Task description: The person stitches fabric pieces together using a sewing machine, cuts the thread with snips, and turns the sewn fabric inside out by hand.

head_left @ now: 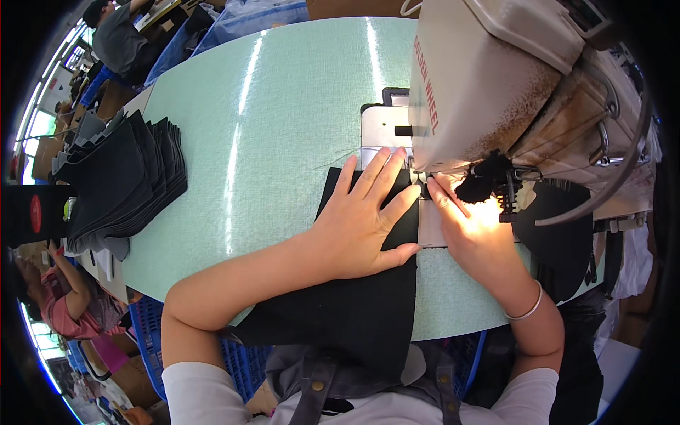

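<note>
A black fabric piece (340, 312) lies across the table's near edge and runs up to the needle area of a sewing machine (489, 78). My left hand (368, 219) rests flat on it with the fingers spread, just left of the presser foot. Close to the needle on the right side is my right hand (471, 219), its thumb and fingers pressed together at the tips. Whatever sits between those fingertips is hidden, and bright lamp light washes out part of that hand. The metal machine plate (386, 124) shows beyond my left fingertips.
A stack of dark cut fabric pieces (124, 180) lies on the left of the green table (297, 99). More black fabric (556, 234) hangs right of the machine. Blue baskets (145, 333) stand below and behind the table. Two people (120, 39) work at the left.
</note>
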The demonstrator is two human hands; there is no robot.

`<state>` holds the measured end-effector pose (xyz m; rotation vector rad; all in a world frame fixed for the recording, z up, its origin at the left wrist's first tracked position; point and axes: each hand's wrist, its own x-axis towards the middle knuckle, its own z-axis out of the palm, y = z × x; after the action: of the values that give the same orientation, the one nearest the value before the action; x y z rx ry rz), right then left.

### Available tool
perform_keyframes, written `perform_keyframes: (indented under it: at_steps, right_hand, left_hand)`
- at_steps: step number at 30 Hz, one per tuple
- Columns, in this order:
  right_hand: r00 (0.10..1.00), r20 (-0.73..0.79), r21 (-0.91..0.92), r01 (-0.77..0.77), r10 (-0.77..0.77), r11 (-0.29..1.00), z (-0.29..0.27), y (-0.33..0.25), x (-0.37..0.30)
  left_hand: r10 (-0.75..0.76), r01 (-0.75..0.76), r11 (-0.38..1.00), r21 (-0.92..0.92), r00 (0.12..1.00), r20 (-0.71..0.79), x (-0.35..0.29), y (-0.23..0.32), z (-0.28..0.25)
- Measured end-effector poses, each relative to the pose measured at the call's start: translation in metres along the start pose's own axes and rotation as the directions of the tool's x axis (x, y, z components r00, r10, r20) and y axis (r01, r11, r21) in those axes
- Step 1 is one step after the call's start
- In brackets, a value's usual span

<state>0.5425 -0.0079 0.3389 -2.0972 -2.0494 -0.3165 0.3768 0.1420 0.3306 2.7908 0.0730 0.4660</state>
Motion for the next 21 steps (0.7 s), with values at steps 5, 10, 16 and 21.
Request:
perform_keyframes:
  at_steps: [5,10,16,21]
  right_hand:
    - [1.000,-0.021,0.029,0.011,-0.010,1.000,0.0005,0.0003,0.0004]
    - [0.997,-0.068,0.023,0.029,-0.027,0.999,0.0026,-0.0002,-0.0003]
    - [0.996,-0.076,0.019,0.042,-0.041,0.999,0.0031,0.0011,-0.0015]
    - [0.999,-0.036,0.032,0.015,-0.014,0.999,0.0028,0.0014,-0.0022]
  left_hand:
    - [-0.044,0.042,0.999,0.028,0.994,0.103,-0.0011,-0.0009,-0.0012]
    - [-0.047,0.046,0.999,0.017,0.995,0.091,-0.0008,-0.0014,0.0004]
    - [-0.023,0.021,0.999,0.031,0.998,0.051,-0.0004,-0.0023,0.0019]
    - [-0.038,0.034,0.998,0.045,0.996,0.085,-0.0002,-0.0021,0.0009]
